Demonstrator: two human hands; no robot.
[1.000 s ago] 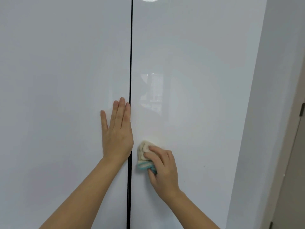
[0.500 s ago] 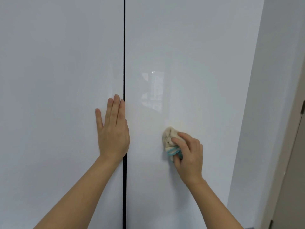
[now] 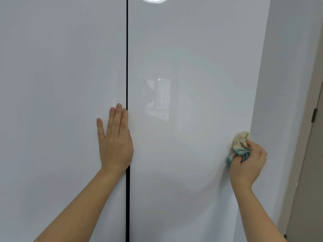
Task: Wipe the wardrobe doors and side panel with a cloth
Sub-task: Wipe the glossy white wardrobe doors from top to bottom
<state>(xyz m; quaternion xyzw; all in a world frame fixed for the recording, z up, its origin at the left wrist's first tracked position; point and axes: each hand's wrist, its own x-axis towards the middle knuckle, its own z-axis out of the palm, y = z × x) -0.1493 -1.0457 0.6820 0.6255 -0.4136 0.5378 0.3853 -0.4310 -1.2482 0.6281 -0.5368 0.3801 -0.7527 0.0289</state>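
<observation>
Presses a bunched cream-and-blue cloth (image 3: 240, 145) to the right door (image 3: 192, 67), at its edge beside the side panel (image 3: 279, 84); clamps it in the right hand (image 3: 248, 165), grip curled. Rests the left hand (image 3: 115, 144) flat on the left door (image 3: 61, 84) by the gap (image 3: 127, 49), grip apart.

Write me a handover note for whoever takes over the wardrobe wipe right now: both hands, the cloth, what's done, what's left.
Left hand: flat, fingers straight, pressed on the left door right beside the seam.
Right hand: grips the bunched cloth against the right door, at its right edge.
Done: in the last second, one pass across the right door at this height, from seam to edge.
Left: small specks lower on the right door, and the side panel, which the cloth now borders. How much else is already wiped does not show.
</observation>
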